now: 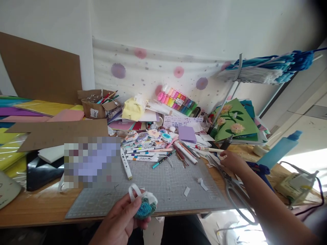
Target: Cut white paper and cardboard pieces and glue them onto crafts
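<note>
My left hand (125,214) is closed on a small round crocheted piece (143,208) in blue and dark green, held over the front edge of the grey cutting mat. A white ribbon loop (134,190) rises from its top, with a white patch beside it. Out to the right, my right hand (233,162) reaches over the table with its fingers curled together. What they grip, if anything, is hidden. Large grey-handled scissors (231,182) lie under and beside that hand. A dark-tipped object (226,142) stands just behind it.
Several markers (143,154) and a pile of stickers (148,136) lie along the mat's (163,190) back. White scraps (203,184) lie on the mat. A blue glue gun (263,170) and a blue bottle (281,146) are on the right. A cardboard box (95,108) stands at the back left.
</note>
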Demonstrator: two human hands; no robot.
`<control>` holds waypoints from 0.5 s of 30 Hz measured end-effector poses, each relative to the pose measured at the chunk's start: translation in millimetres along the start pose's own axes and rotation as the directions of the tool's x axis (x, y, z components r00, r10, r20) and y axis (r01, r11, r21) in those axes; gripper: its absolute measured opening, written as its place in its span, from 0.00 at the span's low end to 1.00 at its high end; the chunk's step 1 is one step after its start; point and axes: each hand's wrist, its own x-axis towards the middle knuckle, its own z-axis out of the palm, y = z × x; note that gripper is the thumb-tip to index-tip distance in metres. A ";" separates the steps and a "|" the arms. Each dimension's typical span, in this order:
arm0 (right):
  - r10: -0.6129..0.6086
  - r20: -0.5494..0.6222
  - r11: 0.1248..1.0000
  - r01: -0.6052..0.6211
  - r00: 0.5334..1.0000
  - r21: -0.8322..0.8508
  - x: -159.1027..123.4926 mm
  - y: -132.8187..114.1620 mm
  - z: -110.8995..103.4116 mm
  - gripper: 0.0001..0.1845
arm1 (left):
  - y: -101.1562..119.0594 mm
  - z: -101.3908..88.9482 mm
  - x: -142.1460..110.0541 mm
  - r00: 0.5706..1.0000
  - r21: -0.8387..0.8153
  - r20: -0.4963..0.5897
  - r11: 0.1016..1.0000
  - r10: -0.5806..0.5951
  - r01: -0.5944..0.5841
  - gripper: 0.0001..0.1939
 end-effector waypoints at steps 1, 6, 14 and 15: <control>-0.010 -0.013 1.000 0.010 1.000 0.019 -4.3 3.1 -3.7 0.13 | 0.3 -1.1 0.9 1.000 -0.001 0.005 1.000 -0.006 0.006 0.17; -0.045 -0.076 0.985 0.057 0.996 0.161 -26.4 18.9 -16.5 0.15 | 0.0 -1.5 2.4 0.999 0.017 0.036 0.999 -0.040 0.040 0.16; 0.006 -0.118 0.848 0.057 0.993 0.527 -85.0 27.8 -10.8 0.13 | -4.1 0.4 -4.5 1.000 0.018 -0.011 1.000 -0.016 0.016 0.15; -0.006 -0.125 0.785 0.082 0.992 0.614 -97.7 20.2 -10.2 0.12 | -4.5 1.1 -6.1 1.000 0.020 0.002 1.000 -0.015 0.015 0.14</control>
